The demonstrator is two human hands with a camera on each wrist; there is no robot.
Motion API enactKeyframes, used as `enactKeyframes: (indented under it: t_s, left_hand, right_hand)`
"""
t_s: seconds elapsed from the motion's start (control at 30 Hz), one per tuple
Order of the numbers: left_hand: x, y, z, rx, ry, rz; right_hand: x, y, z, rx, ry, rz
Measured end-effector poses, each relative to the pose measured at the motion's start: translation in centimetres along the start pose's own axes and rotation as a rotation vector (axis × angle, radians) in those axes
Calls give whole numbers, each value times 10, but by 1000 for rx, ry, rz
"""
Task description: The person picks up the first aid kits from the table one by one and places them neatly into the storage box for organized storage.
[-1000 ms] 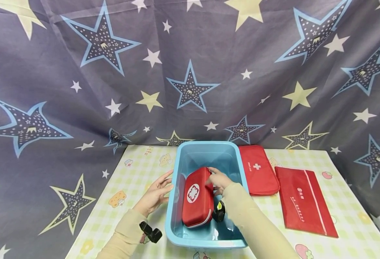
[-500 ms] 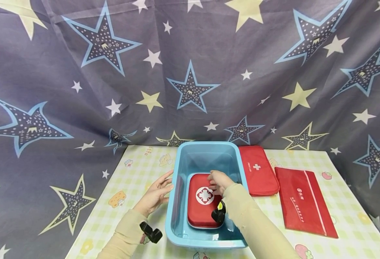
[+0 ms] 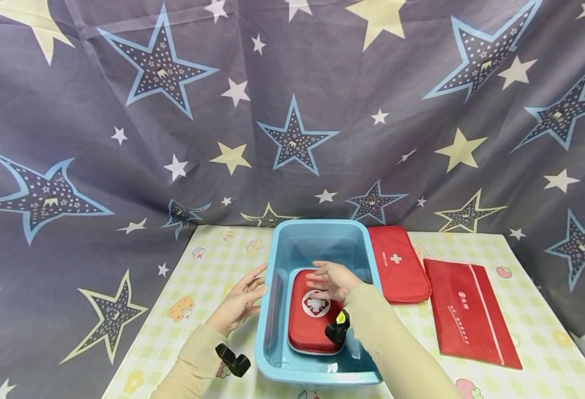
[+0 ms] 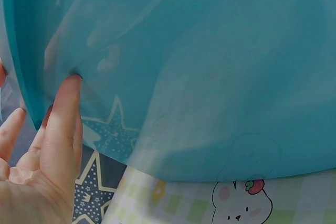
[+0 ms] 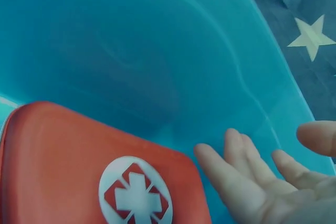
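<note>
"Red case (image 3: 307, 331): where is it in the head view?"

"Lying flat in the blue bin (image 3: 317, 378), its round white emblem facing up. The bin stands on the bench (image 3: 157, 354), which is covered with a pale checked cloth."

"And the hands?"

"The right hand (image 3: 333, 281) is inside the bin, over the far right part of the case, fingers spread and slightly bent, gripping nothing. The left hand (image 3: 239, 302) is outside, at the bin's left side, its fingers loosely extended and wrapped round nothing."

"What's to the right of the bin?"

"A red pouch (image 3: 399, 271) with a small white cross, just beside it, then a flat red folder (image 3: 474, 316) with a pale stripe. A dark curtain (image 3: 292, 72) printed with stars hangs behind."

"The left wrist view?"

"The bin's outer wall fills most of it. One fingertip of the left hand touches that wall; other fingers show near its edge."

"And the right wrist view?"

"The case is at lower left, emblem in sight, with the bin's inner wall rising beyond. The right hand's fingers are apart and mostly straight, just beside the case's edge. Whether a fingertip touches it, I can't tell."
</note>
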State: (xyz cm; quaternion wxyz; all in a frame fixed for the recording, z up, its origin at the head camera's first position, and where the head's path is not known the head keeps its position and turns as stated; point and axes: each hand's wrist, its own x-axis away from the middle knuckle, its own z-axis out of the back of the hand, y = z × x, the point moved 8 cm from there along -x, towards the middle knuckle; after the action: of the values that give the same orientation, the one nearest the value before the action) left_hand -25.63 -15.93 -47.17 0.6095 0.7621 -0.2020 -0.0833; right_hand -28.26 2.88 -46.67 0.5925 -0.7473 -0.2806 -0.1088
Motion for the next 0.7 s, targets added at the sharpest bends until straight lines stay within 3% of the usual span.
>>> enactKeyframes:
  t_s: [0.7]
  left_hand:
    - [2,1,-1,14,-18,-15]
  right_hand:
    - [22,-26,-9,-173,-210,91]
